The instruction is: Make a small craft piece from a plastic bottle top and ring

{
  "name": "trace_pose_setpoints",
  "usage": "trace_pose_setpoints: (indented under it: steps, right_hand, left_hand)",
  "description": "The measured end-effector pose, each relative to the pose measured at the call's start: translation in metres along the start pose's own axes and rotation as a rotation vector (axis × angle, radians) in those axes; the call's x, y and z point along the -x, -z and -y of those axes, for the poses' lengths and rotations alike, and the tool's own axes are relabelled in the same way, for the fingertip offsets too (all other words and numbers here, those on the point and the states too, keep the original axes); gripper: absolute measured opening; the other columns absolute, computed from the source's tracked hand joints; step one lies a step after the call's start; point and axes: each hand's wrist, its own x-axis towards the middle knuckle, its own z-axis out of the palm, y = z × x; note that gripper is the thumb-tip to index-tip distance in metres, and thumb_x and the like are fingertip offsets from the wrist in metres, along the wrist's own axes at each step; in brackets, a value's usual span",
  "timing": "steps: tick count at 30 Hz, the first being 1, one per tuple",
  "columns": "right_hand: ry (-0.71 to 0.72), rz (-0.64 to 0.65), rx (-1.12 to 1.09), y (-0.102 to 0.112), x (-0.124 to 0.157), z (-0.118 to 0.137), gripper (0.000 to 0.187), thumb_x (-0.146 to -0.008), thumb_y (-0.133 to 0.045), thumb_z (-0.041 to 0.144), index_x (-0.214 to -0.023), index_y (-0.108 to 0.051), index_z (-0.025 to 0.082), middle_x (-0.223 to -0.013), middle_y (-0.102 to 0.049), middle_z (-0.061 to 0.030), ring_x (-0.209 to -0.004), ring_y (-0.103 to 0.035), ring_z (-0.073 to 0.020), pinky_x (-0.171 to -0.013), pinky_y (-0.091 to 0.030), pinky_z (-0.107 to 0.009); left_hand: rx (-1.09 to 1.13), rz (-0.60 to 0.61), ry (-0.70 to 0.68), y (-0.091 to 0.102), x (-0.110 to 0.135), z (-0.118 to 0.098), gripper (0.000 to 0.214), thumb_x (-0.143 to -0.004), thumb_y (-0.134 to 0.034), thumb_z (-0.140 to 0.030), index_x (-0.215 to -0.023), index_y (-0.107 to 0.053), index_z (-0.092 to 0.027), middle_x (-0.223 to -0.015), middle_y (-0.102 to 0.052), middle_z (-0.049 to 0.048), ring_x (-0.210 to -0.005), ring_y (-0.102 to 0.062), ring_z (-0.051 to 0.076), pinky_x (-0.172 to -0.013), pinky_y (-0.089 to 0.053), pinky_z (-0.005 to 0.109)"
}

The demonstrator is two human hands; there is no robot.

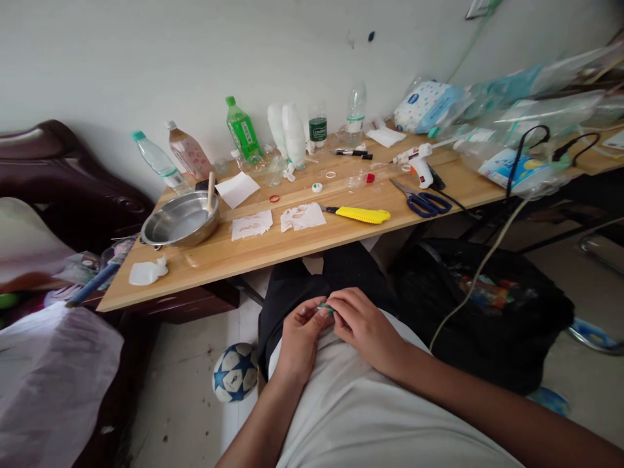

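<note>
My left hand point(298, 339) and my right hand point(364, 325) meet over my lap, below the wooden table's point(253, 250) front edge. Both pinch a small green piece point(325, 307) between their fingertips; I cannot make out what it is. The fingers of each hand are curled and pressed together round it. On the table above lie a yellow utility knife point(361, 214), blue scissors point(424, 201) and a white glue gun point(419, 162), all out of reach of the hands.
A steel bowl point(181, 220) with a wooden stick stands at the table's left. Several plastic bottles point(244, 133) line the wall. Paper scraps point(275, 221) and bottle caps lie mid-table. A ball point(234, 372) sits on the floor; a black bag point(487, 305) is at my right.
</note>
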Motion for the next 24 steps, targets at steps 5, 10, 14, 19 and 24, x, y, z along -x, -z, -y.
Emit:
trace_pose_setpoints:
  steps: [5, 10, 14, 19, 24]
  right_hand:
    - [0.008, 0.000, 0.006, -0.0030, 0.0031, -0.0042, 0.033, -0.084, -0.051, 0.002, -0.109, -0.063, 0.020, -0.096, -0.062, -0.0089, -0.089, -0.061, -0.0241, -0.078, -0.058, -0.041]
    - [-0.007, -0.012, -0.001, -0.0047, 0.0045, -0.0086, 0.030, -0.083, -0.050, 0.000, -0.102, -0.065, 0.017, -0.088, -0.059, -0.0080, -0.083, -0.059, -0.0237, -0.073, -0.056, -0.039]
    - [-0.009, 0.011, -0.033, -0.0022, 0.0047, -0.0097, 0.027, -0.086, -0.052, 0.002, -0.100, -0.066, 0.021, -0.087, -0.059, -0.0057, -0.083, -0.058, -0.0216, -0.073, -0.056, -0.036]
    - [-0.009, 0.037, -0.107, 0.0041, 0.0036, -0.0087, 0.029, -0.088, -0.053, 0.004, -0.107, -0.065, 0.022, -0.102, -0.064, -0.0078, -0.100, -0.060, -0.0230, -0.087, -0.057, -0.041]
    - [0.004, 0.023, -0.202, 0.0015, 0.0044, -0.0105, 0.030, -0.092, -0.052, 0.011, -0.117, -0.064, 0.023, -0.113, -0.068, -0.0097, -0.107, -0.063, -0.0230, -0.093, -0.057, -0.042]
  left_hand:
    - [0.107, -0.002, 0.059, -0.0018, 0.0001, -0.0020, 0.032, -0.069, -0.087, -0.026, -0.097, -0.077, -0.016, -0.093, -0.076, 0.0049, -0.081, -0.070, 0.013, -0.080, -0.056, 0.025]
    - [0.138, 0.042, 0.111, 0.0003, 0.0008, 0.0003, 0.030, -0.072, -0.086, -0.024, -0.097, -0.077, -0.013, -0.093, -0.077, 0.0070, -0.082, -0.071, 0.014, -0.082, -0.057, 0.025]
    - [0.142, 0.096, 0.168, 0.0028, 0.0011, -0.0028, 0.030, -0.076, -0.084, -0.026, -0.099, -0.077, -0.009, -0.091, -0.077, 0.0101, -0.080, -0.071, 0.015, -0.079, -0.057, 0.024]
    - [0.153, 0.137, 0.226, 0.0044, -0.0003, -0.0074, 0.033, -0.081, -0.079, -0.030, -0.105, -0.075, -0.008, -0.095, -0.076, 0.0129, -0.082, -0.070, 0.016, -0.079, -0.058, 0.025]
    - [0.181, 0.055, 0.196, 0.0015, -0.0019, -0.0065, 0.028, -0.081, -0.078, -0.029, -0.105, -0.071, -0.017, -0.096, -0.074, 0.0046, -0.082, -0.071, 0.013, -0.078, -0.059, 0.025]
